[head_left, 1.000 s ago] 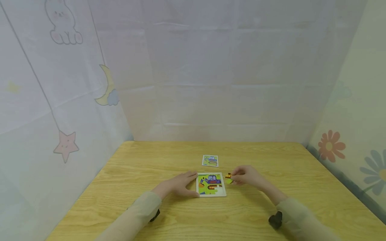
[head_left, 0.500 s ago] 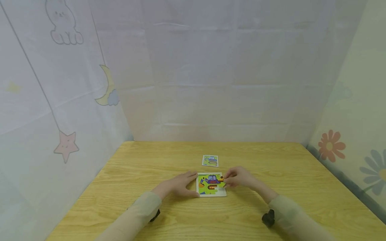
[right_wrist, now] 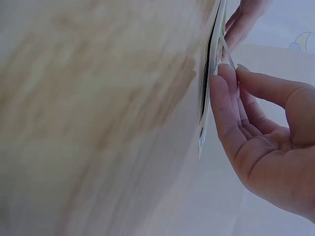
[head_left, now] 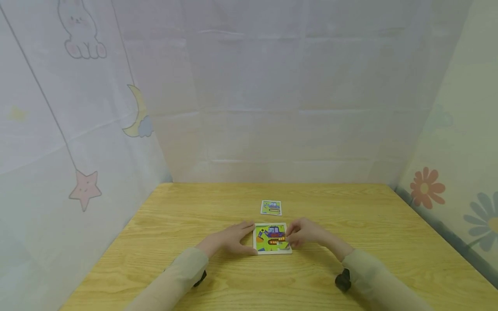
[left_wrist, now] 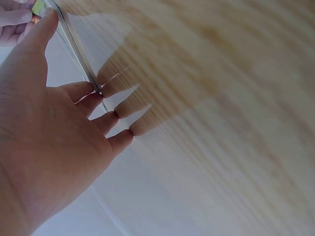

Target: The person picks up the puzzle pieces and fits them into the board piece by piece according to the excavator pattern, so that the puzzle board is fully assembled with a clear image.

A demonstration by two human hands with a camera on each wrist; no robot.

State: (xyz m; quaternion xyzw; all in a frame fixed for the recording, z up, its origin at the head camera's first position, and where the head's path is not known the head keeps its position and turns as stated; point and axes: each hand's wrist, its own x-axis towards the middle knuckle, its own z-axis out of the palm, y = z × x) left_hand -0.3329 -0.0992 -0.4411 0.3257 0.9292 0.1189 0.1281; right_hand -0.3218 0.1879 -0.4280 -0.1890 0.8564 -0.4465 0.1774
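Note:
A jigsaw puzzle in a white-rimmed tray (head_left: 288, 252), its picture a blue digger on green, lies on the table. My left hand (head_left: 232, 239) rests along the tray's left edge with thumb and fingers spread; the left wrist view shows the same hand (left_wrist: 59, 132) touching that edge. Over the tray's lower right part, my right hand (head_left: 305, 233) pinches a puzzle piece (head_left: 285, 245). In the right wrist view this piece (right_wrist: 228, 52) is tilted between thumb and finger of the right hand (right_wrist: 275, 132). The fingers hide part of the piece in the head view.
Behind the tray lies a small card (head_left: 271, 207) with a similar digger picture. The wooden table (head_left: 194, 203) reaches back to a pale cloth wall (head_left: 272, 129), with printed cloths on both sides.
The right hand has carried the puzzle piece left, from beside the tray to over its lower right part. My left hand has stayed at the left edge.

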